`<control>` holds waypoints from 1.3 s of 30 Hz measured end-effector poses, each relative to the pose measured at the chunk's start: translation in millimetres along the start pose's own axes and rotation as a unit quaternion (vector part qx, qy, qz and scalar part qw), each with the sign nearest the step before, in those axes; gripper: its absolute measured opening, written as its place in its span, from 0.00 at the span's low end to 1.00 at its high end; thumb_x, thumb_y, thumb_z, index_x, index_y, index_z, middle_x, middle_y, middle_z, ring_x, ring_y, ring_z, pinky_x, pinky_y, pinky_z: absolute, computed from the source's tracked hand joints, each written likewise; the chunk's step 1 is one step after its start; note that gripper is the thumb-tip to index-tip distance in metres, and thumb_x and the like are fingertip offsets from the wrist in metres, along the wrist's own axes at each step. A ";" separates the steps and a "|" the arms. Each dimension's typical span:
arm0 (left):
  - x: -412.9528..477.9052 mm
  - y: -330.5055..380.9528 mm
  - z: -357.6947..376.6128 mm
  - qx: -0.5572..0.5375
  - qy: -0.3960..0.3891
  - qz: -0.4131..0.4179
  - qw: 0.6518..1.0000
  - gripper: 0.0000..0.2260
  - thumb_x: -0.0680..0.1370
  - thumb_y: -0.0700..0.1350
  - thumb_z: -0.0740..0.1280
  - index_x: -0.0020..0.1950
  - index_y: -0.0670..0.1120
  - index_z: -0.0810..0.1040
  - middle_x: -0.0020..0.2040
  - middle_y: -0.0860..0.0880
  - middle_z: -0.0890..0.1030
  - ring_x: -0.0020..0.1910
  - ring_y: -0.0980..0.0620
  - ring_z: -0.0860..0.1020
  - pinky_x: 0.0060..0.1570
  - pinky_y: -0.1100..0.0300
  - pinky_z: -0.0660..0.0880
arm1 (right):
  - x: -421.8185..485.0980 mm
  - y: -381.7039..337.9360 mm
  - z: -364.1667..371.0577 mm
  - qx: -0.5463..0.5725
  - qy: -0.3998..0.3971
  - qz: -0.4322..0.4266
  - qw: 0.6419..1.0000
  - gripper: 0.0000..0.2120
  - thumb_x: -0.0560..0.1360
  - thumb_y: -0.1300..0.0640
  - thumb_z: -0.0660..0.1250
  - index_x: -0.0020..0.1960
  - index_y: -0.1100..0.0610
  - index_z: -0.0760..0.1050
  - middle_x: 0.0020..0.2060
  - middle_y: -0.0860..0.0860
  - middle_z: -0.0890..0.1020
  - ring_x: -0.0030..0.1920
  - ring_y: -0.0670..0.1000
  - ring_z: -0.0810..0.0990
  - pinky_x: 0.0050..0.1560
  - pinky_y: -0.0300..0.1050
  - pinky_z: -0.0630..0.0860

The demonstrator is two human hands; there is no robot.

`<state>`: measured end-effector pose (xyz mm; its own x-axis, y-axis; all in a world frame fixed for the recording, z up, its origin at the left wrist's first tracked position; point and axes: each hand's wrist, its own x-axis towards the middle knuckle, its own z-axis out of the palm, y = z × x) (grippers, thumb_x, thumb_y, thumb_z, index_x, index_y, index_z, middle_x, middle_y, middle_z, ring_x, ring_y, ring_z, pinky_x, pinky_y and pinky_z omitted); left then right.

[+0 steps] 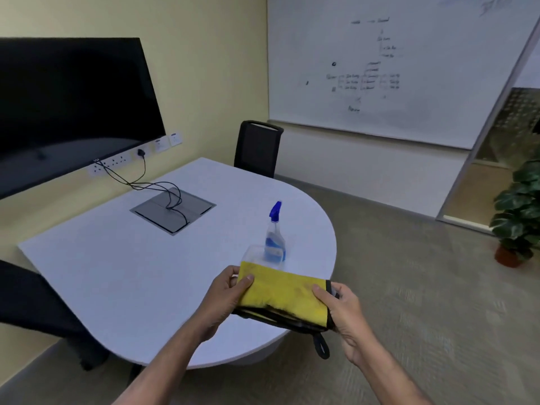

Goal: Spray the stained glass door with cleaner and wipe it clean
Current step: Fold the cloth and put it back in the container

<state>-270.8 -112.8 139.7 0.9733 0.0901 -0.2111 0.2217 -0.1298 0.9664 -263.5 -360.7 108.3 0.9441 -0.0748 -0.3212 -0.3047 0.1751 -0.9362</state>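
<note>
A folded yellow cloth (283,292) with a dark underside and a black hanging loop is held over the near edge of the white table (122,267). My left hand (226,299) grips its left end, thumb on top. My right hand (343,311) grips its right end. Just beyond the cloth a clear spray bottle (275,238) with blue liquid and a blue trigger head stands upright on the table, next to a small clear box (253,252). A glass door or panel (508,147) in a pale frame shows at the far right.
A black screen (70,106) hangs on the yellow wall at left, with cables running to a grey hatch (172,210) in the table. A black chair (257,149) stands behind the table, another at lower left. A whiteboard (388,68) and a potted plant (517,211) are at right.
</note>
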 end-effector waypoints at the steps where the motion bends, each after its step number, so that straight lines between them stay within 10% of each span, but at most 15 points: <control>1: 12.7 -3.6 -3.2 0.002 0.017 -0.008 1.000 0.11 0.83 0.50 0.68 0.61 0.45 0.78 0.52 0.43 0.86 0.47 0.45 0.84 0.36 0.52 0.83 | 13.8 1.5 4.8 0.018 -0.014 0.025 0.999 0.20 0.73 0.60 0.78 0.62 0.60 0.77 0.52 0.57 0.87 0.47 0.55 0.86 0.50 0.53 0.83; 5: 63.2 -25.1 -17.7 -0.010 0.062 -0.050 0.997 0.13 0.81 0.49 0.71 0.62 0.44 0.77 0.52 0.40 0.86 0.47 0.45 0.85 0.39 0.54 0.82 | 56.2 13.0 21.3 0.000 -0.052 0.088 0.995 0.39 0.69 0.69 0.79 0.75 0.57 0.66 0.58 0.60 0.85 0.57 0.62 0.86 0.65 0.63 0.80; 10: 129.2 -47.7 -46.8 0.016 0.005 -0.099 0.995 0.15 0.78 0.44 0.75 0.61 0.46 0.75 0.48 0.43 0.82 0.46 0.48 0.82 0.43 0.57 0.77 | 96.8 24.9 67.7 -0.236 0.008 0.007 0.972 0.43 0.72 0.65 0.78 0.79 0.52 0.59 0.49 0.50 0.81 0.48 0.52 0.83 0.48 0.51 0.83; 16: 216.3 -58.2 -84.4 0.045 -0.072 -0.110 0.990 0.18 0.76 0.47 0.74 0.63 0.45 0.76 0.53 0.40 0.82 0.49 0.45 0.82 0.53 0.49 0.80 | 148.4 35.8 125.5 -0.302 0.101 0.011 0.948 0.34 0.71 0.61 0.76 0.71 0.48 0.64 0.49 0.49 0.81 0.47 0.54 0.84 0.45 0.61 0.86; 21: 263.2 -76.7 -88.7 0.116 -0.040 -0.086 0.989 0.11 0.76 0.43 0.74 0.57 0.44 0.82 0.45 0.43 0.82 0.42 0.48 0.79 0.44 0.54 0.78 | 178.4 39.8 157.9 -0.336 0.150 0.009 0.930 0.23 0.74 0.61 0.75 0.66 0.53 0.70 0.51 0.52 0.81 0.49 0.54 0.82 0.43 0.46 0.80; 39: 331.1 -128.8 -52.8 0.320 -0.044 -0.073 0.943 0.13 0.73 0.45 0.78 0.52 0.42 0.80 0.45 0.46 0.82 0.49 0.42 0.82 0.45 0.59 0.71 | 259.5 86.2 170.3 -0.429 0.070 0.071 0.898 0.17 0.78 0.64 0.64 0.65 0.55 0.72 0.50 0.55 0.81 0.47 0.57 0.81 0.46 0.51 0.81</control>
<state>19.7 -14.1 -47.1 0.9242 0.0747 -0.3745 0.3176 -0.6949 0.6451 -23.3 -197.8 -31.5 0.8813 -0.2455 -0.4039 -0.4626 -0.6229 -0.6309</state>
